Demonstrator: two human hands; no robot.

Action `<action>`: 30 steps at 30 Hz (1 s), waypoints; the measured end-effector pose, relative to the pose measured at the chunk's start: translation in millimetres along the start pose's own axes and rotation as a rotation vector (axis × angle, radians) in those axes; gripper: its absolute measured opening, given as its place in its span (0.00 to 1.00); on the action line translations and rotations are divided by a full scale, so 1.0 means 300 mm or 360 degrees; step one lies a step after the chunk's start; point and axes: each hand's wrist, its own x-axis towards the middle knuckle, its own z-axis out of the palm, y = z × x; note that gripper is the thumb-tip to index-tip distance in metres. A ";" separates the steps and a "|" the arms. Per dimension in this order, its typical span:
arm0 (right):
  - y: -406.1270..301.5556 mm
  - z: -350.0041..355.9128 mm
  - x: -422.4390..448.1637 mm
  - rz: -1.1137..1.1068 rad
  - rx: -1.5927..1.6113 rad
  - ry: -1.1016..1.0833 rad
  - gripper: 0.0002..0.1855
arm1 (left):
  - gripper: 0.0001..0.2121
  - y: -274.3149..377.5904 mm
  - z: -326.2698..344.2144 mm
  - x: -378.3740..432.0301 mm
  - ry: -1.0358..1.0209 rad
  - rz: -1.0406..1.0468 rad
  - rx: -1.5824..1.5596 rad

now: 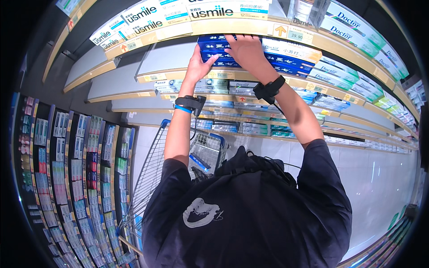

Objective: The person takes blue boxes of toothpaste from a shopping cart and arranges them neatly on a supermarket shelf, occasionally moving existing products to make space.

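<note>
On a middle shelf stands a stack of dark blue toothpaste boxes [219,63], several high, their fronts bearing white writing. My left hand [200,67] grips the left end of the stack, thumb across the front and fingers along the side. My right hand [247,53] lies over the upper front of the same stack, its fingertips at the top edge. It covers part of the boxes. To its right, more dark blue boxes [285,64] lie under a white and orange toothpaste box [290,50].
Above overhangs a shelf edge [231,26] carrying white usmile boxes [214,12]. Green and white Doctor boxes [336,72] sit to the right. A wire shopping cart [147,167] with a blue box [200,162] inside stands below left. A packed display rack [77,160] fills the left.
</note>
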 end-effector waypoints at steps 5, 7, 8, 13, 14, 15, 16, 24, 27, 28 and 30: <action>0.032 0.022 -0.002 -0.0051 -0.0015 0.0089 0.27 | 0.40 -0.010 0.022 -0.009 0.0022 0.0023 0.0130; 0.041 0.004 0.002 -0.0022 -0.0004 0.0041 0.27 | 0.38 0.003 0.027 -0.004 -0.0002 -0.0008 0.0164; 0.041 -0.003 0.006 -0.0013 0.0035 -0.0018 0.27 | 0.38 0.010 0.025 -0.008 -0.0010 -0.0002 0.0162; 0.018 0.017 0.008 0.0023 0.0102 0.0057 0.28 | 0.26 0.000 0.009 -0.001 0.0087 0.0034 -0.0010; 0.019 0.021 0.005 0.0027 0.0167 0.0083 0.29 | 0.23 0.000 0.011 -0.009 0.0114 0.0042 0.0060; 0.023 0.028 0.002 0.0044 0.0153 0.0080 0.29 | 0.23 0.015 0.010 -0.010 0.0108 0.0016 0.0122; 0.028 0.034 -0.003 0.0030 0.0148 0.0142 0.29 | 0.23 0.030 0.019 -0.012 0.0111 0.0006 0.0151; 0.021 -0.027 -0.040 0.0015 0.0271 0.0274 0.30 | 0.23 0.020 0.026 -0.007 0.0073 0.0007 0.0002; 0.028 -0.085 -0.125 -0.0145 0.0500 0.0500 0.27 | 0.25 0.013 0.014 -0.024 0.0051 0.0018 -0.0005; 0.031 -0.123 -0.168 -0.0104 0.0615 0.0500 0.25 | 0.27 0.011 0.001 -0.034 0.0052 -0.0013 -0.0013; 0.094 -0.176 -0.270 0.0051 0.0816 0.0529 0.22 | 0.29 0.018 -0.006 -0.032 0.0076 -0.0035 -0.0036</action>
